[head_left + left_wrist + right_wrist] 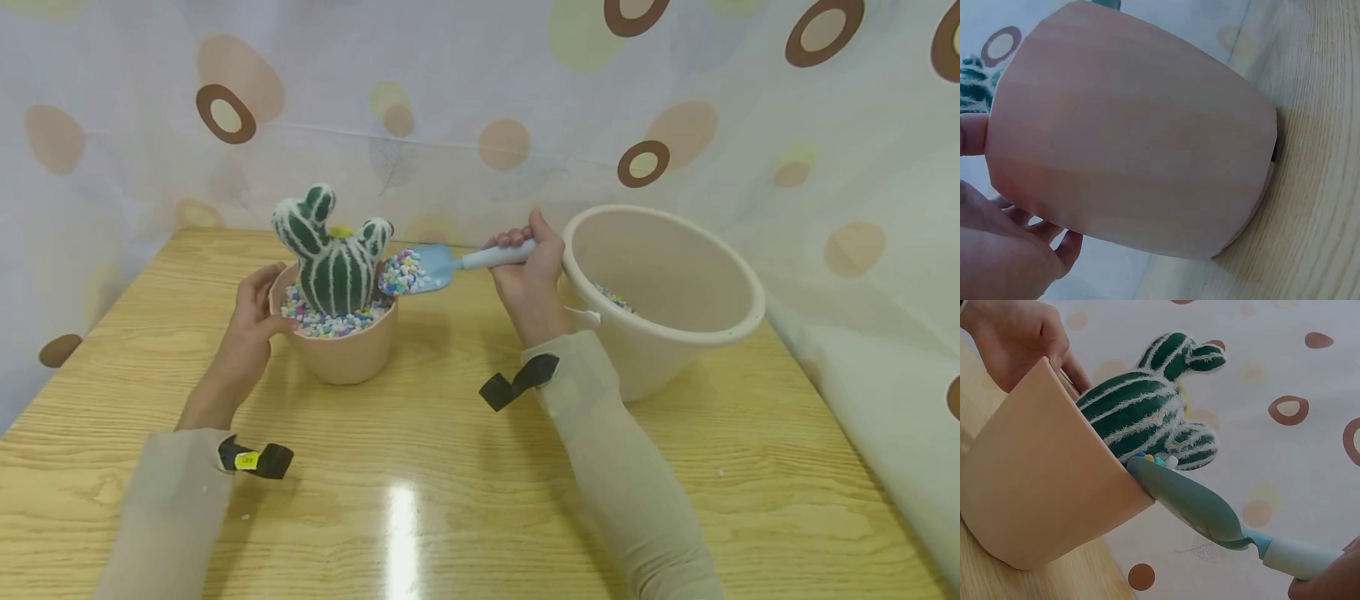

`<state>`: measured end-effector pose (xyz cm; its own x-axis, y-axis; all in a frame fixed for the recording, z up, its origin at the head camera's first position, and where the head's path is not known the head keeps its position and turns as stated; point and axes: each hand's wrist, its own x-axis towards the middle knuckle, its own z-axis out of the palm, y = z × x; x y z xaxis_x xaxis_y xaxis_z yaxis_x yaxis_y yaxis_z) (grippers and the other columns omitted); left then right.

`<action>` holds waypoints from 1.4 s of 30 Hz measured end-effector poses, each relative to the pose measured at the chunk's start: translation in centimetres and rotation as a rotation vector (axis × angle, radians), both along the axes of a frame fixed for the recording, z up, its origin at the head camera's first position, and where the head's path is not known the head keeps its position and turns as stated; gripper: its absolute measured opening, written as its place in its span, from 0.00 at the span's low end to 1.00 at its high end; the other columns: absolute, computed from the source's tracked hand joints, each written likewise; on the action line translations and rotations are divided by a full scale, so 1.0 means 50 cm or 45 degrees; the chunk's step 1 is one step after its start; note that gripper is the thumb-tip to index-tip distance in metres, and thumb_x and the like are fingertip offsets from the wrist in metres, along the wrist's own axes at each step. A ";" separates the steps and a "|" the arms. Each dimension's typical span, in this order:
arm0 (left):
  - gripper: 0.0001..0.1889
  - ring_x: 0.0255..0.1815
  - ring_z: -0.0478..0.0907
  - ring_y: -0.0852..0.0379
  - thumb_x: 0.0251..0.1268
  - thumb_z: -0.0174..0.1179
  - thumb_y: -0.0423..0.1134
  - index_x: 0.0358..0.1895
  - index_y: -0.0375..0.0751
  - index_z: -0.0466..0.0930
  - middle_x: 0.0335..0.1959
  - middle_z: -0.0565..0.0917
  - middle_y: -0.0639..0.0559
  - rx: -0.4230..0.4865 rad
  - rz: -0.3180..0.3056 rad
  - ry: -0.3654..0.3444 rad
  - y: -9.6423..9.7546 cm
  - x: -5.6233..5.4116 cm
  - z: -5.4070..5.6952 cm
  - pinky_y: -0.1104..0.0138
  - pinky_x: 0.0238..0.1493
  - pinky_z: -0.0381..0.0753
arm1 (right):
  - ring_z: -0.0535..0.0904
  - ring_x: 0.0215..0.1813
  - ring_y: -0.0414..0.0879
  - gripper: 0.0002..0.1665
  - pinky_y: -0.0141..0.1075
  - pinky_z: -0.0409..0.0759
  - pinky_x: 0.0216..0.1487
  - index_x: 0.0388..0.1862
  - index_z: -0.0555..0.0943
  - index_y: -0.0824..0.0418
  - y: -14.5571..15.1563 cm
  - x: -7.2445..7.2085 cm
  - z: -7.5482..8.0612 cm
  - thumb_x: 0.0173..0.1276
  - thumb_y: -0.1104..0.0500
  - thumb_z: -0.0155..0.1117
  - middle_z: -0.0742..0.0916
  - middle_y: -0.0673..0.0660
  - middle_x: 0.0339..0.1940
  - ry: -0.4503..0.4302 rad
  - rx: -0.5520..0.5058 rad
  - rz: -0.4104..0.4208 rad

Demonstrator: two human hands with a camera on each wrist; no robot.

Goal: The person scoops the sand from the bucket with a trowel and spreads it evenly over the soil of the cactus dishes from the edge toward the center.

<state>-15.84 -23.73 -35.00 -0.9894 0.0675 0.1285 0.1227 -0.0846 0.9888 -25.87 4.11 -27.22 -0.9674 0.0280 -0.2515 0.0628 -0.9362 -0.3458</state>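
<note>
A green cactus with fuzzy white stripes stands in a pinkish flowerpot, amid multicoloured pebbles. My left hand holds the pot's left side, thumb at the rim; the left wrist view shows the fingers along its wall. My right hand grips the pale handle of a light blue trowel. Colourful pebbles lie in its blade, whose tip is over the pot's right rim. In the right wrist view the trowel slants up to the rim beside the cactus.
A large cream bucket stands on the right of the wooden table, close to my right wrist, with some pebbles inside. Stray pebbles dot the tabletop. Patterned cloth hangs behind the table.
</note>
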 end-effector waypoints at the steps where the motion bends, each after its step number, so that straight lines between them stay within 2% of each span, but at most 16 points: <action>1: 0.36 0.78 0.33 0.54 0.63 0.40 0.22 0.71 0.43 0.37 0.77 0.36 0.43 -0.003 -0.003 0.004 -0.001 -0.001 0.000 0.59 0.77 0.30 | 0.61 0.16 0.44 0.26 0.32 0.62 0.31 0.14 0.62 0.58 0.000 0.000 0.000 0.75 0.55 0.48 0.66 0.51 0.08 0.004 0.007 0.002; 4: 0.35 0.77 0.36 0.54 0.63 0.39 0.22 0.71 0.45 0.39 0.77 0.37 0.43 -0.001 -0.030 0.000 -0.008 -0.005 -0.003 0.61 0.77 0.31 | 0.61 0.17 0.44 0.26 0.33 0.62 0.32 0.14 0.62 0.58 0.001 0.002 0.001 0.75 0.55 0.48 0.66 0.51 0.09 0.009 0.012 0.012; 9: 0.34 0.78 0.26 0.49 0.69 0.40 0.28 0.74 0.43 0.34 0.77 0.32 0.46 -0.021 -0.048 -0.037 -0.010 -0.001 -0.005 0.51 0.75 0.23 | 0.61 0.17 0.44 0.26 0.33 0.62 0.32 0.14 0.62 0.59 0.002 0.004 0.004 0.75 0.55 0.48 0.66 0.51 0.09 0.015 0.036 0.025; 11: 0.36 0.77 0.28 0.46 0.71 0.43 0.34 0.75 0.42 0.32 0.77 0.32 0.46 -0.112 -0.006 -0.038 -0.007 0.003 -0.004 0.47 0.75 0.28 | 0.62 0.17 0.43 0.25 0.33 0.62 0.32 0.15 0.63 0.59 0.003 0.004 0.007 0.76 0.56 0.47 0.66 0.51 0.09 0.038 0.052 0.035; 14: 0.40 0.75 0.37 0.42 0.70 0.50 0.42 0.75 0.43 0.33 0.76 0.37 0.46 -0.285 0.066 -0.021 -0.005 0.007 -0.002 0.45 0.73 0.41 | 0.62 0.17 0.44 0.25 0.33 0.62 0.32 0.15 0.63 0.59 0.004 0.004 0.013 0.75 0.56 0.47 0.67 0.51 0.09 0.072 0.076 0.057; 16: 0.43 0.72 0.42 0.41 0.67 0.54 0.43 0.75 0.44 0.33 0.75 0.41 0.45 -0.379 0.099 -0.016 -0.005 0.007 -0.002 0.46 0.70 0.49 | 0.63 0.17 0.44 0.25 0.33 0.62 0.33 0.15 0.63 0.59 0.003 0.004 0.018 0.75 0.56 0.48 0.67 0.51 0.09 0.087 0.087 0.074; 19: 0.46 0.72 0.46 0.39 0.64 0.58 0.40 0.75 0.44 0.34 0.74 0.44 0.43 -0.425 0.111 -0.023 -0.008 0.008 -0.002 0.46 0.69 0.54 | 0.63 0.17 0.44 0.25 0.33 0.61 0.33 0.15 0.63 0.59 -0.001 0.005 0.025 0.75 0.56 0.49 0.68 0.51 0.09 0.097 0.133 0.094; 24: 0.47 0.71 0.48 0.37 0.62 0.59 0.38 0.76 0.44 0.34 0.73 0.47 0.40 -0.449 0.114 -0.005 -0.012 0.009 -0.004 0.45 0.69 0.52 | 0.63 0.18 0.43 0.25 0.33 0.61 0.34 0.15 0.64 0.58 -0.009 0.008 0.031 0.76 0.56 0.48 0.68 0.50 0.09 0.131 0.225 0.109; 33: 0.46 0.72 0.46 0.38 0.63 0.58 0.36 0.76 0.45 0.34 0.74 0.46 0.39 -0.415 0.107 0.005 -0.016 0.010 -0.002 0.47 0.70 0.52 | 0.64 0.20 0.43 0.23 0.33 0.62 0.38 0.17 0.64 0.57 -0.012 0.011 0.035 0.75 0.56 0.50 0.68 0.49 0.12 0.160 0.330 0.126; 42: 0.45 0.73 0.47 0.39 0.64 0.57 0.36 0.76 0.46 0.34 0.75 0.45 0.39 -0.406 0.092 0.001 -0.019 0.011 -0.003 0.53 0.69 0.56 | 0.65 0.20 0.42 0.24 0.33 0.64 0.36 0.16 0.64 0.57 -0.015 0.016 0.040 0.75 0.55 0.51 0.70 0.49 0.12 0.205 0.384 0.137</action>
